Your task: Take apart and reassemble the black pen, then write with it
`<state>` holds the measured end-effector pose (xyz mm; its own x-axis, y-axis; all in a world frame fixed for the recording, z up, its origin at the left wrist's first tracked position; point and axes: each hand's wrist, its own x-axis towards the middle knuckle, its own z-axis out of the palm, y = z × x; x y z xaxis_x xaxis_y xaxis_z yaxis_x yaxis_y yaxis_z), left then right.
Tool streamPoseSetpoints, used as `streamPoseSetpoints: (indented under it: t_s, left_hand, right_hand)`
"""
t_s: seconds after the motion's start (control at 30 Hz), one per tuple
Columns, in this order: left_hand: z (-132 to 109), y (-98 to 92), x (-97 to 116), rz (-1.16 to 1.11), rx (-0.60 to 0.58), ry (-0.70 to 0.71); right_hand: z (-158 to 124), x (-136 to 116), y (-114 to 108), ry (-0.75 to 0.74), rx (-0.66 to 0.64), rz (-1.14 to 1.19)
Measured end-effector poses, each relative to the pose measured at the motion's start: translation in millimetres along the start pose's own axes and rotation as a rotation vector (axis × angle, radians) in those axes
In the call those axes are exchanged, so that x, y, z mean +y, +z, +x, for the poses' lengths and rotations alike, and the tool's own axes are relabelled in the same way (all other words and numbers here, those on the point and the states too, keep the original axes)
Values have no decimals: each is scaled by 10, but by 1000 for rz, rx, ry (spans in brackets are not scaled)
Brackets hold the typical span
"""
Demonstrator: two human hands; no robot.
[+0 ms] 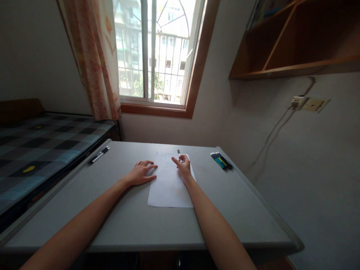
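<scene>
head view: one camera, looking down over both forearms onto a grey worktop [118,210].
sheet: white paper sheet [168,187] lies flat mid-worktop, long side running away from the person.
left hand: left hand [142,173] palm down, fingers spread and flat, holding nothing; fingertips touch the sheet's left edge and pin it.
right hand: right hand [183,167] rests on the sheet's upper right, fingers closed round a pen [179,153]; index finger extended, pen top sticks up past the knuckles.
pen tip: hidden behind the hand; cannot tell if it touches the paper.
sheet handling: judged light, thin and floppy; slides easily on the smooth top and creases if pinched. Best held flat by a palm, or lifted at a free corner or edge.
pen handling: judged light, stiff and smooth; take it low on the barrel.
spare marker: black-and-white marker [99,155] near the worktop's left edge, well apart from both hands.
pen set: bundle of coloured pens [221,161] at the right rear corner, untouched.
surroundings: bed [33,146] at left, window [153,52] ahead, wooden shelf [292,41] upper right.
</scene>
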<state>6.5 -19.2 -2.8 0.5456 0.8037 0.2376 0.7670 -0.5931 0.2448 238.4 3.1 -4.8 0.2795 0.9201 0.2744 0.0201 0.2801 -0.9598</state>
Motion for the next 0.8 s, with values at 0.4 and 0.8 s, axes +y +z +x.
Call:
streamPoseSetpoints:
  t_s: [0.4,0.8]
  left_hand:
    - [-1,3,3,6,-4,9]
    - [-3,4,1,12,-5,14]
  right_hand:
    - [4,-17,1,-18,-21,-43]
    - [2,-8,4,-13,-34,-42]
